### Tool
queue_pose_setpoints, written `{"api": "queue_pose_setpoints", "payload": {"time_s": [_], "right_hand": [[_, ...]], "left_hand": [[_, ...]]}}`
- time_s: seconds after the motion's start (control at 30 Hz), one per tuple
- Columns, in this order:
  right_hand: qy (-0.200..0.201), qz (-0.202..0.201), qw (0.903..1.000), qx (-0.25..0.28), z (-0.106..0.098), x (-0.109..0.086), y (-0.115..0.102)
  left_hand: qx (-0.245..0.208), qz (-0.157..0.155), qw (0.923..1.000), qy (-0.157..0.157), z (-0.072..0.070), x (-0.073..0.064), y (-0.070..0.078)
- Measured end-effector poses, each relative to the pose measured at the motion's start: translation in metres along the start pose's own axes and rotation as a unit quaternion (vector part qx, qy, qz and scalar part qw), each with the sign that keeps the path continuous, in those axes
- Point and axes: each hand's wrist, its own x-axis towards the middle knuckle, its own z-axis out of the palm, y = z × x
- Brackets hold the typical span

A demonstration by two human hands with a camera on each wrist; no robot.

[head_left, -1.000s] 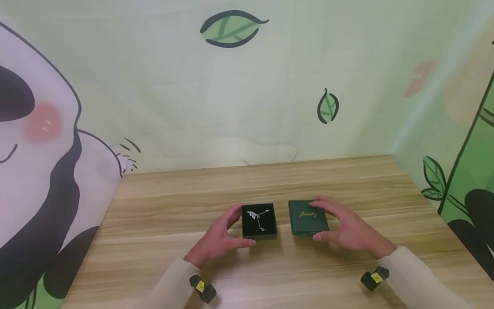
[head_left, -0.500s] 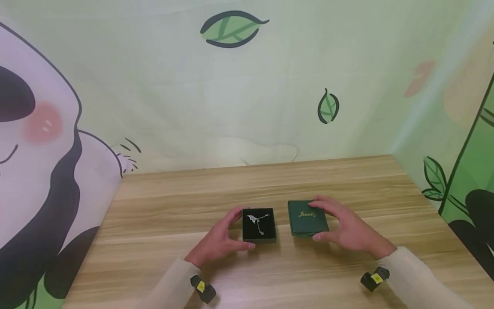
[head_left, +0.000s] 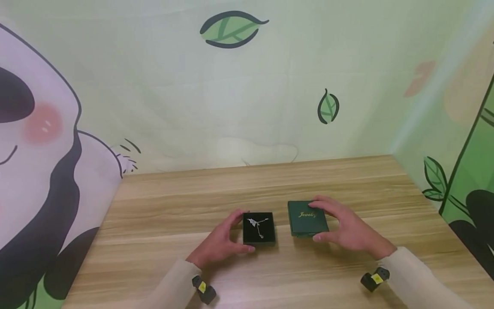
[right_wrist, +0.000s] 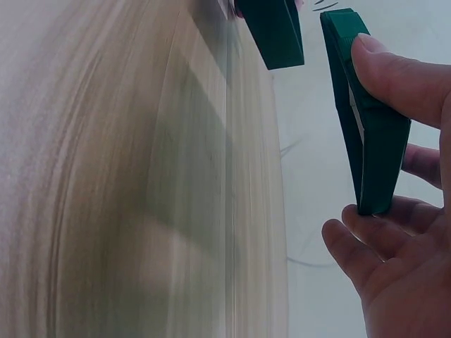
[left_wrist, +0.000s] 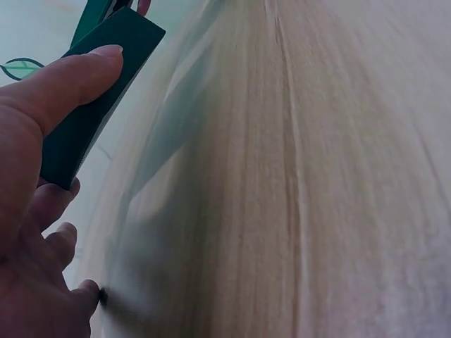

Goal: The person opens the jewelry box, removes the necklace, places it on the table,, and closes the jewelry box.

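Note:
In the head view my left hand (head_left: 221,241) grips a small dark green jewelry box base (head_left: 259,245) by its left side, thumb on the near wall and fingers at the far one. A silver necklace (head_left: 257,226) with a sparkling pendant lies on its black insert. My right hand (head_left: 349,226) holds the green lid (head_left: 307,219), marked "Jewelry" in gold, between thumb and fingers. Both parts are up off the table, side by side with a gap between. The left wrist view shows my thumb flat on the base's wall (left_wrist: 106,77); the right wrist view shows the lid's edge (right_wrist: 384,151).
Beneath both hands spreads a wood-grain table (head_left: 247,279). A pale green cloth backdrop (head_left: 162,86) with printed leaves and a panda rises behind it and at the right. Each sleeve cuff carries a small black wrist camera (head_left: 204,291).
My left hand has brought the box base a little toward me and tilted it, so less of its near wall shows. The right hand and the lid have stayed almost still.

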Motion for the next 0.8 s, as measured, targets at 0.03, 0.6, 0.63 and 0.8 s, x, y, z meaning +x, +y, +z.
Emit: {"api": "queue_pose_setpoints", "payload": {"time_s": [0.03,0.6,0.63,0.8], "right_hand": [[-0.001,0.002,1.0000,0.003,0.0002,0.0000,-0.0002],[-0.002,0.006,1.0000,0.004,-0.0006,0.0003,-0.0024],[-0.002,0.008,1.0000,0.004,-0.0005,0.0005,-0.0029],[0.000,0.006,1.0000,0.007,-0.0007,0.0012,-0.0038]], "left_hand": [[-0.001,0.003,1.0000,-0.002,0.0004,0.0004,-0.0008],[0.059,-0.004,0.9982,0.001,0.0046,0.0013,-0.0077],[0.060,-0.004,0.9982,0.001,0.0047,0.0014,-0.0079],[0.066,-0.005,0.9978,0.000,0.0049,0.0016,-0.0085]]}}
